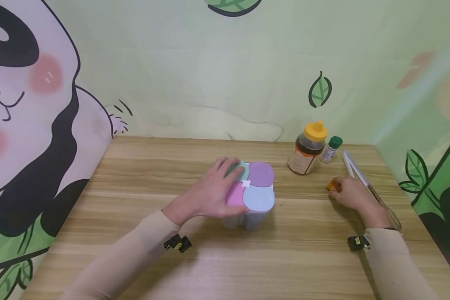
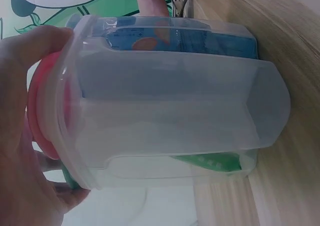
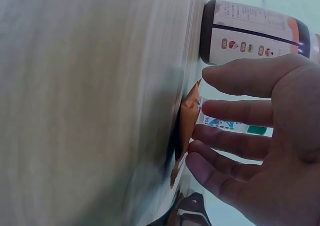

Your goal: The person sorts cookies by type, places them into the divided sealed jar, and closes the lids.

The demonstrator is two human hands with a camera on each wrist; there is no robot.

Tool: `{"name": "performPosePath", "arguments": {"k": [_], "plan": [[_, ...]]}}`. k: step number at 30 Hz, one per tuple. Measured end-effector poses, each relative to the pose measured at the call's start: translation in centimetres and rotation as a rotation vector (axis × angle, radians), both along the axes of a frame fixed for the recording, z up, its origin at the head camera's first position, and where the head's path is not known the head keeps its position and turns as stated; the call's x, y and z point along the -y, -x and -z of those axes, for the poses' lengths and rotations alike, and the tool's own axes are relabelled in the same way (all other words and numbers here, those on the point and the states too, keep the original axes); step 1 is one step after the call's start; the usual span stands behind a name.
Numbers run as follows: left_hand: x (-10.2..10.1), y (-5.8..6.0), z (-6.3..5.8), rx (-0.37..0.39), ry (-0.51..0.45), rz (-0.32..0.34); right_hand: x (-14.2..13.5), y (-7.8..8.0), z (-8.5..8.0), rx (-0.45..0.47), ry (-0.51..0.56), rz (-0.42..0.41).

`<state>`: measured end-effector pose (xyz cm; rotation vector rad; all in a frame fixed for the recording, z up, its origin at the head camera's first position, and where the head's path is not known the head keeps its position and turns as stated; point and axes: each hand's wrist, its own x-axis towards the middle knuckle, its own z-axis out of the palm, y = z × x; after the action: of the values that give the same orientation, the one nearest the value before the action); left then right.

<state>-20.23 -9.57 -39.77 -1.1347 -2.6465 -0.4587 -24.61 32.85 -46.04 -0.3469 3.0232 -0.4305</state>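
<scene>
A clear plastic box (image 2: 170, 100) with several compartments stands upright on the wooden table, its lid (image 1: 260, 199) split into purple, blue, pink and green flaps. My left hand (image 1: 219, 189) grips this lid from the left, thumb at the near edge and fingers across the far side. Through the walls show a blue packet (image 2: 220, 44) and something green (image 2: 215, 161). To the right, my right hand (image 1: 350, 193) reaches down to a small orange packet (image 3: 189, 116) at the table surface. Its fingertips touch the packet with the fingers fairly straight; the thumb stays apart from them.
Behind the right hand stand a brown bottle (image 1: 303, 160) with a yellow cap and a small vial (image 1: 328, 154) with a green cap. A long silver utensil (image 1: 356, 168) like tongs lies along the right, partly under that forearm. A painted wall (image 1: 172, 83) bounds the table's back.
</scene>
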Motion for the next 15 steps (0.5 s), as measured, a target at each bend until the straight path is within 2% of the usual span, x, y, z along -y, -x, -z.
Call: {"name": "performPosePath", "arguments": {"k": [15], "plan": [[0.16, 0.04, 0.15, 0.044, 0.002, -0.023, 0.19, 0.44, 0.11, -0.001, -0.036, 0.064]]}}
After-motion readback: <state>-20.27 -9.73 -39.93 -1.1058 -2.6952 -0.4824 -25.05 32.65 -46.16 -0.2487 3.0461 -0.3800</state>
